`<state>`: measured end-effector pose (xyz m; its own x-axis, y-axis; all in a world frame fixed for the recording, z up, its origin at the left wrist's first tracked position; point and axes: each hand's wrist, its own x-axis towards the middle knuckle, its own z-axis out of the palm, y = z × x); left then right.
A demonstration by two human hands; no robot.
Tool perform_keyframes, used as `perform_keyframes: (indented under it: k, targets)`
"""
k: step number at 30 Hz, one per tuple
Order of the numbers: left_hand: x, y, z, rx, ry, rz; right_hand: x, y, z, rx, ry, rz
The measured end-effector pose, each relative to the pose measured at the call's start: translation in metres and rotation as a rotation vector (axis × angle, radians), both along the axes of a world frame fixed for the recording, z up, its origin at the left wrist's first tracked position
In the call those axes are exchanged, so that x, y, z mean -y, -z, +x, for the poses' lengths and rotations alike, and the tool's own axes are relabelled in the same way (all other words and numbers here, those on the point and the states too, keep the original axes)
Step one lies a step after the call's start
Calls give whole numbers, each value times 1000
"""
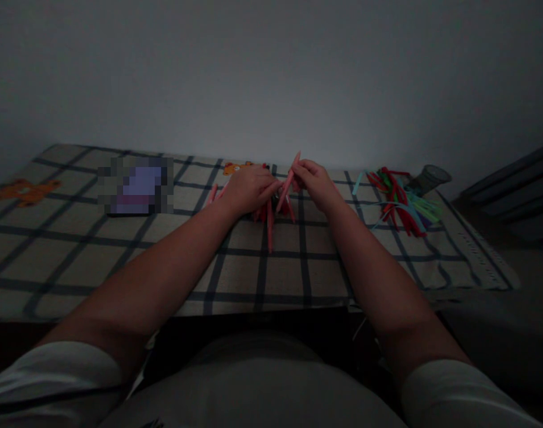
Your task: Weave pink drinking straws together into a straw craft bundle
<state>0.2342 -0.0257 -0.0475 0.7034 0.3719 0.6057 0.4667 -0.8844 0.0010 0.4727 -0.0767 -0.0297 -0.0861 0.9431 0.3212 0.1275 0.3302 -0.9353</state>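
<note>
Both my hands meet over the far middle of a checked tablecloth (pixel 298 267). My right hand (pixel 313 183) is closed in a pinch on the upper part of a pink strip (pixel 288 181) that stands tilted. My left hand (pixel 248 189) is curled, its fingertips closed on the lower part of the same pink strip. Under and between the hands lies a small heap of red and pink strips (pixel 269 223), one reaching toward me. The scene is dim.
A loose bundle of red, green and blue strips (pixel 402 202) lies at the right, beside a tipped clear cup (pixel 429 177). A blurred-out flat object (pixel 135 185) lies at the left. Orange bear prints (pixel 25 191) mark the cloth. A grey wall stands behind.
</note>
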Motion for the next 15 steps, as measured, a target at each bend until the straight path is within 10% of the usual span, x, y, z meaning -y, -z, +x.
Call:
perform_keyframes:
  k: [15]
  targets:
    - [6, -3, 1, -33, -43, -46, -5, 3, 1, -26, 113, -34]
